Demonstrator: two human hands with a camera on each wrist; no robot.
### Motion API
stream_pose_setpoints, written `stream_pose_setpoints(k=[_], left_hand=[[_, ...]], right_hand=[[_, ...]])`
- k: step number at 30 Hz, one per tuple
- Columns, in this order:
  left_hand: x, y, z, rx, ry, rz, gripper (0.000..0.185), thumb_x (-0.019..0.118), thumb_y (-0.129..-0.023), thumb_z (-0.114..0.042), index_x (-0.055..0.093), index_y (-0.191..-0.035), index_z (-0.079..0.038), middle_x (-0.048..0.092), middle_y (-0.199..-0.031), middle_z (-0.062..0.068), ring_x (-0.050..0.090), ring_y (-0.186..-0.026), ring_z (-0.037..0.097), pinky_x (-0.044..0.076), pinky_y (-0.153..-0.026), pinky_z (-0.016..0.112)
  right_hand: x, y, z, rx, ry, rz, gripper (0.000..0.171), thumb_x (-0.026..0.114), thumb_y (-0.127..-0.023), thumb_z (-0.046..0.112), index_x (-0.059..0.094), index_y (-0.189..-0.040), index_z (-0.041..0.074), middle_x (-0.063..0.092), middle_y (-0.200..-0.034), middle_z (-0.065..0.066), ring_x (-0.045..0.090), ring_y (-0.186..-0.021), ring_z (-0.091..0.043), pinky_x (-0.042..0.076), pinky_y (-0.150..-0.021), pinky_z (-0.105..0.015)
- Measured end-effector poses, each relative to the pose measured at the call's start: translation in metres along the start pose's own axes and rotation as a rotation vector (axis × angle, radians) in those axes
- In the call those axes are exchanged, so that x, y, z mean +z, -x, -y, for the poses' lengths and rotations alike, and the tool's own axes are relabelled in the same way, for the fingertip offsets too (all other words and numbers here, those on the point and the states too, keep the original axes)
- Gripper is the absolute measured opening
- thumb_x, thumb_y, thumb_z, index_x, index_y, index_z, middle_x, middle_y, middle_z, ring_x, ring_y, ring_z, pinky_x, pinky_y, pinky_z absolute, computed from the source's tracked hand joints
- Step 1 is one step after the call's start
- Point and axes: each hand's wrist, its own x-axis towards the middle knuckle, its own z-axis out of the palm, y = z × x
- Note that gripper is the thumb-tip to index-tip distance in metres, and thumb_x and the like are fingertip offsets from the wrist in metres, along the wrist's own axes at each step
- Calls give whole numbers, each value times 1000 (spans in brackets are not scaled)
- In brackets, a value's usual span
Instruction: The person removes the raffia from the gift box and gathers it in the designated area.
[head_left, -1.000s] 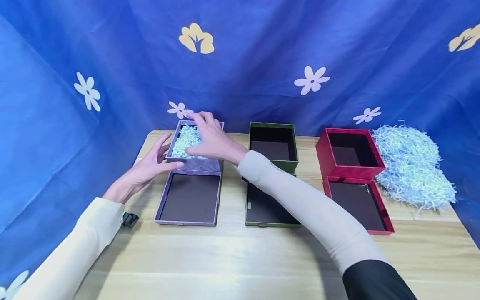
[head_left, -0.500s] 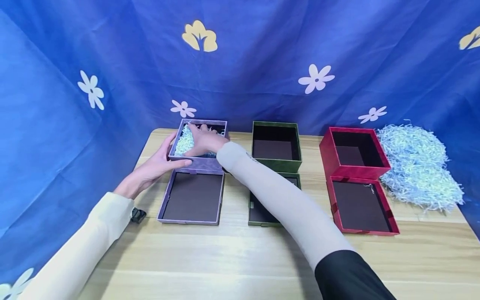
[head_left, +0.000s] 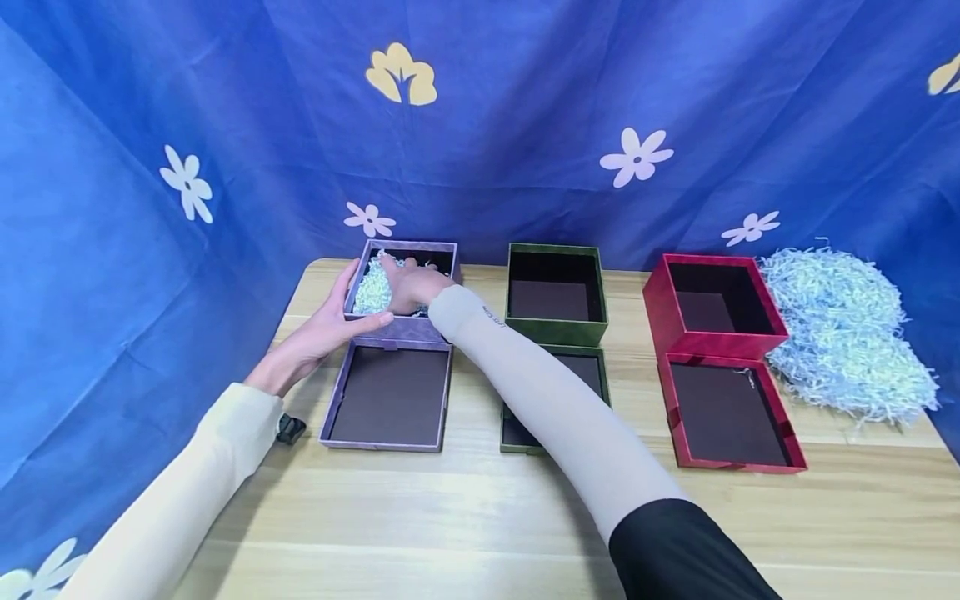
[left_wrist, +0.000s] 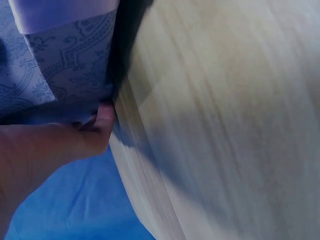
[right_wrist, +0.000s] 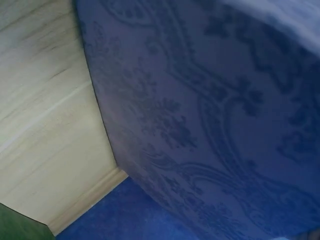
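A purple box (head_left: pixel 405 329) with a patterned outside stands at the back left, holding pale blue shredded paper (head_left: pixel 372 289) bunched toward its left side. My left hand (head_left: pixel 318 337) grips its front left corner, thumb along the front rim and fingers at the left side. In the left wrist view a fingertip (left_wrist: pixel 105 112) lies low against the patterned box wall (left_wrist: pixel 75 60). My right hand (head_left: pixel 412 287) reaches down inside the box, over the shreds, its fingertips hidden among them and below the rim. The right wrist view shows mostly the box's outer side (right_wrist: pixel 190 115).
In front of the purple box lies its lid (head_left: pixel 390 396), inside up. A green box (head_left: pixel 557 332) and its lid (head_left: pixel 585 367) stand mid-table, partly under my right sleeve. Further right are a red box (head_left: pixel 675 317), its lid (head_left: pixel 727 417) and a shredded paper heap (head_left: pixel 847 333).
My right hand has gone down from above the rim into the purple box, and the shreds have shifted within it. My left hand has closed in on the box's corner.
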Motion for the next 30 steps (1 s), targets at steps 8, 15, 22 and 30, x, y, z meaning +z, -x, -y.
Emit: stream_pose_setpoints(k=[8, 15, 22, 30], left_hand=[[-2, -2, 0, 27, -6, -11, 118, 83, -99, -22, -5, -175, -42, -11, -181, -5, -5, -164, 23, 4, -130, 55], [-2, -4, -3, -4, 18, 11, 118, 83, -99, -20, -4, -174, -43, -13, -180, -1, -4, -164, 27, 6, -130, 58], [0, -3, -10, -39, 90, 42, 122, 83, -99, -19, -11, -174, -39, -12, -180, -1, -3, -163, 24, 3, -130, 54], [-1, -3, -10, -15, 120, 32, 126, 85, -98, -15, -13, -172, -43, -4, -181, -8, 5, -162, 15, 6, -131, 47]], right_hand=[[5, -22, -10, -107, -121, -52, 98, 84, -94, 43, 27, -172, 22, 53, -161, -3, 58, -134, -19, 48, -109, -33], [-1, -14, -15, -114, -243, -24, 101, 85, -91, 27, 27, -174, 23, 47, -166, 4, 54, -133, -14, 46, -110, -30], [-24, 25, -15, -145, -295, -40, 110, 88, -93, 25, 17, -177, 25, 35, -175, 5, 50, -141, -14, 48, -107, -28], [-50, 44, -13, -174, -431, -93, 121, 92, -89, 11, 13, -177, 36, 32, -176, 5, 62, -114, -21, 55, -83, -29]])
